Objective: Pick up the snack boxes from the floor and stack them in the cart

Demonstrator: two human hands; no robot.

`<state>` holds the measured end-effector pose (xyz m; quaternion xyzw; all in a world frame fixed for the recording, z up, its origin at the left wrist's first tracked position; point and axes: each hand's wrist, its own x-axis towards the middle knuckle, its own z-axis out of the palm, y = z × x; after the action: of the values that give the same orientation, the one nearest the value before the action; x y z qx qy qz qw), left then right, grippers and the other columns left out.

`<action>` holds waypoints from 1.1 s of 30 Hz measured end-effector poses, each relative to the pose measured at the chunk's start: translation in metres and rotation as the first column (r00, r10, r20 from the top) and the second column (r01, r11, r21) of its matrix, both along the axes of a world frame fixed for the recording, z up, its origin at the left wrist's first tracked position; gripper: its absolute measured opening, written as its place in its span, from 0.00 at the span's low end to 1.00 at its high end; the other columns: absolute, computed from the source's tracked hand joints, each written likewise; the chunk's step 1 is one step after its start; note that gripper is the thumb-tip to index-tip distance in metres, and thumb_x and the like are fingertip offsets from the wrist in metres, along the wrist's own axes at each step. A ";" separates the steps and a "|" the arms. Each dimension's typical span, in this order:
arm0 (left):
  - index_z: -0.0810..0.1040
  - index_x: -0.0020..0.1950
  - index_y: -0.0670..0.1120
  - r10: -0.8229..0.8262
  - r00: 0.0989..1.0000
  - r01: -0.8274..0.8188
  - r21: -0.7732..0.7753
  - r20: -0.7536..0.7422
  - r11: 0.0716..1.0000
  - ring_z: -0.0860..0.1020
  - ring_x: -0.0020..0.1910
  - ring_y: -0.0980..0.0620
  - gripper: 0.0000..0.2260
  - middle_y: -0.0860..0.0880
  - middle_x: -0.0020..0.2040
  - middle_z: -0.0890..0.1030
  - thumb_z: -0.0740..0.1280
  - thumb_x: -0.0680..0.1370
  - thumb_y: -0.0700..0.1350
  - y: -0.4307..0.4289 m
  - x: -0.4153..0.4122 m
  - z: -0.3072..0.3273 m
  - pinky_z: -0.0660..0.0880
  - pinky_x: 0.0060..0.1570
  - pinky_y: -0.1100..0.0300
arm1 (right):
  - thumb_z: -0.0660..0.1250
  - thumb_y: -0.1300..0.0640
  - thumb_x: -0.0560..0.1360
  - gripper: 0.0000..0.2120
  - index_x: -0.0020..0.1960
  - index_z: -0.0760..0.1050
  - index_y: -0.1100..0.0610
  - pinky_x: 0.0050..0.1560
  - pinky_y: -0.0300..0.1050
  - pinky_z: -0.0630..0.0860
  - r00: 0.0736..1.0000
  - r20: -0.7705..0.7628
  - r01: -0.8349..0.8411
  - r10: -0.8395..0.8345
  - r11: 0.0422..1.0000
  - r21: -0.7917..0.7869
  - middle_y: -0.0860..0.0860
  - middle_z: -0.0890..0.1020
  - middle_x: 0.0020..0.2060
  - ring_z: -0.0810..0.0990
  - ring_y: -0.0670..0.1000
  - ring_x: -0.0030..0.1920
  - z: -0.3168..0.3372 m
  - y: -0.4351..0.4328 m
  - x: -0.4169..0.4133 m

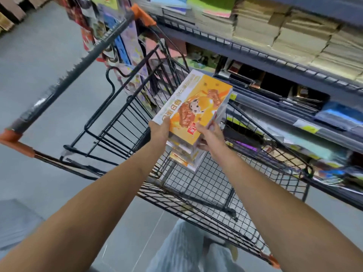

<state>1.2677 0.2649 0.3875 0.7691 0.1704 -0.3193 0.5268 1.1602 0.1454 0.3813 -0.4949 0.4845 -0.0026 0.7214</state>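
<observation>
Both my hands hold an orange and white snack box [193, 107] over the black wire cart [212, 185]. My left hand [160, 130] grips the box's near left corner. Its near right edge is gripped by my right hand [209, 137]. Directly under the held box, a stack of similar snack boxes [186, 156] rests inside the cart basket, partly hidden by the box and my hands.
The cart's grey handle bar with orange ends [68, 79] runs across the left. Packets hang at the cart's far end [125, 48]. Grey store shelves [294, 61] with stacked paper goods line the right side. Grey floor [43, 55] lies to the left.
</observation>
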 end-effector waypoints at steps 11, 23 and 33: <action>0.71 0.65 0.45 -0.128 0.949 0.078 -0.179 -0.287 0.981 0.76 0.48 0.47 0.28 0.46 0.51 0.75 0.64 0.74 0.64 -0.004 -0.083 0.019 0.74 0.41 0.54 | 0.65 0.48 0.78 0.22 0.69 0.69 0.56 0.55 0.53 0.78 0.998 0.048 -0.036 0.033 0.998 0.060 0.56 0.77 0.60 0.78 0.58 0.59 0.019 -0.011 -0.076; 0.73 0.45 0.49 -0.543 0.808 0.504 -0.209 -0.230 0.838 0.69 0.33 0.55 0.13 0.51 0.42 0.74 0.59 0.80 0.57 -0.079 -0.351 0.044 0.62 0.33 0.60 | 0.61 0.46 0.79 0.18 0.65 0.71 0.55 0.48 0.47 0.76 0.969 0.114 0.219 -0.221 0.975 0.028 0.54 0.81 0.55 0.81 0.53 0.50 0.047 -0.042 -0.375; 0.71 0.64 0.49 -0.896 0.421 0.873 -0.206 -0.142 0.443 0.74 0.59 0.50 0.17 0.48 0.67 0.75 0.56 0.81 0.57 -0.138 -0.624 0.050 0.63 0.60 0.53 | 0.57 0.50 0.81 0.11 0.59 0.70 0.53 0.44 0.44 0.71 0.801 0.016 0.598 -0.599 0.801 0.031 0.55 0.79 0.63 0.78 0.54 0.54 0.036 -0.039 -0.676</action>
<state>0.6435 0.1270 0.4376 0.6734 -0.2159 -0.6429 0.2943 0.4843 0.1061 0.4173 -0.3081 0.6069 -0.2302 0.6955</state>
